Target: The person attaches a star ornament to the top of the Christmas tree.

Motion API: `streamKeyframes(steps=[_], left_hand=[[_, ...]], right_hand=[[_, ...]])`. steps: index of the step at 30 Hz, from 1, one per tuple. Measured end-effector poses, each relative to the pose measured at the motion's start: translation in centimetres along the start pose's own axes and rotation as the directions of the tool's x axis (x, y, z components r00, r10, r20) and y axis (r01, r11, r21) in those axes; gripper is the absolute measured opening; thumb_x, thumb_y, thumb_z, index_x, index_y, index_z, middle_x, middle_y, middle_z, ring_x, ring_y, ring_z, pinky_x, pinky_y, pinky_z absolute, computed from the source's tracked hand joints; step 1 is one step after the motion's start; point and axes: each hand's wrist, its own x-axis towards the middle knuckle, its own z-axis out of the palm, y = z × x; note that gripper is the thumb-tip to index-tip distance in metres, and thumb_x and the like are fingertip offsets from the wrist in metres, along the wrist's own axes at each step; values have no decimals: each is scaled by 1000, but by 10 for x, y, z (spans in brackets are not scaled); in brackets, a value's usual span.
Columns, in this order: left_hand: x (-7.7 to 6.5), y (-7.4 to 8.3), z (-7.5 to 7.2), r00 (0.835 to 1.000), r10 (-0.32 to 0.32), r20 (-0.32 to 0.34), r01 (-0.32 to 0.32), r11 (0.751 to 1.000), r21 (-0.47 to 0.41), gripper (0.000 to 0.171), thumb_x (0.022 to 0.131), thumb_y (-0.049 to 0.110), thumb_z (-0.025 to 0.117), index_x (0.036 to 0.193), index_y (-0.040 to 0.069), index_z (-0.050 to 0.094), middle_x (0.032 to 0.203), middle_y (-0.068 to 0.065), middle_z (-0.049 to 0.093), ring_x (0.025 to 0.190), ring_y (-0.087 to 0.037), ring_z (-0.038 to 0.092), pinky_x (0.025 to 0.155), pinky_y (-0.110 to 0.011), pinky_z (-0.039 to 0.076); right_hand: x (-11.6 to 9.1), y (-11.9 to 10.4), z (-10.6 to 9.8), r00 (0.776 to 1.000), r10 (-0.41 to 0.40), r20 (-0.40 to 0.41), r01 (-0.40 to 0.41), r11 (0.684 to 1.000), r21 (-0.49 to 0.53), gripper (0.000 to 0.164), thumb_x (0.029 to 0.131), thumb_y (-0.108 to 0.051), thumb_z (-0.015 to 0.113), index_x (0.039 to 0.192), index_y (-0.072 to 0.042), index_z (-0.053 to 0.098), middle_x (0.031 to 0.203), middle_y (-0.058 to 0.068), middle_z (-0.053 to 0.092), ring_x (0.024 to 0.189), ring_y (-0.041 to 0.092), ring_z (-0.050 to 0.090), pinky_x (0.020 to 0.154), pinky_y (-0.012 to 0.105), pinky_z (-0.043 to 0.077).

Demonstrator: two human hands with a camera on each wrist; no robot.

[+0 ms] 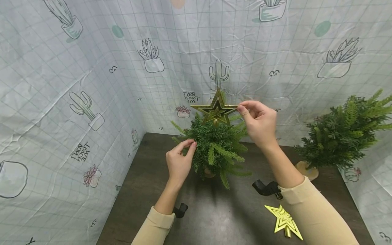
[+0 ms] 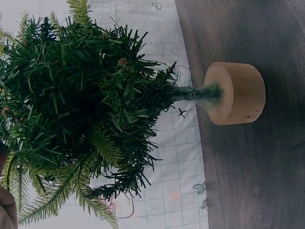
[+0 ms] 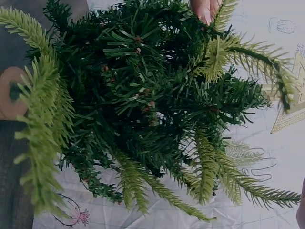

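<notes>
A small artificial Christmas tree [image 1: 214, 149] stands upright on a round wooden base [image 2: 243, 93]. At its top is a gold star topper [image 1: 218, 108], its short sleeve pointing down among the upper needles; whether the sleeve sits on the stem cannot be told. My right hand [image 1: 260, 124] pinches the star's right point between thumb and fingers. On the tree's left side, my left hand [image 1: 180, 160] pinches the end of a branch, with thumb and forefinger close together. Only a bit of each hand shows at the edges of the wrist views.
A second small tree [image 1: 340, 136] on a wooden base stands at the right of the dark table [image 1: 137, 190]. Another gold star topper [image 1: 283, 221] lies near the right forearm. A cloth printed with cacti [image 1: 128, 85] hangs behind and at the sides.
</notes>
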Motion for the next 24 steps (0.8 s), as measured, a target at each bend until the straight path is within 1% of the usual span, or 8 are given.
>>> streamKeyframes(steps=[9, 15, 20, 24], left_hand=[[0, 1, 2, 1000, 3, 7, -3, 1000, -2, 19, 98, 27, 76, 107, 11, 82, 93, 1, 79, 40, 2, 12, 39, -27, 18], [0, 2, 2, 1000, -10, 11, 10, 1000, -9, 19, 98, 26, 76, 109, 11, 82, 93, 1, 79, 40, 1, 12, 40, -27, 18], [-1, 2, 2, 1000, -11, -5, 11, 1000, -15, 19, 98, 25, 77, 110, 11, 81, 95, 1, 78, 42, 1, 12, 40, -27, 18], [-2, 2, 1, 1000, -12, -11, 12, 1000, -20, 20, 98, 25, 77, 112, 11, 81, 97, 1, 78, 42, 1, 12, 40, -28, 19]], right_hand=[[-3, 24, -3, 1000, 3, -24, -3, 1000, 14, 6, 91, 10, 74, 95, 13, 73, 51, -2, 49, 43, 4, 33, 43, 19, 27], [-4, 27, -6, 999, 28, -22, -27, 999, 34, 5, 93, 8, 73, 96, 12, 74, 51, -1, 49, 42, 4, 33, 42, 19, 27], [-5, 29, -9, 997, 75, 16, -76, 996, 53, 9, 95, 2, 74, 102, 8, 76, 50, 0, 48, 41, 7, 33, 41, 21, 26], [-5, 28, -11, 993, 114, 36, -116, 991, 65, 12, 96, 2, 73, 104, 10, 75, 50, 0, 48, 42, 7, 33, 42, 21, 27]])
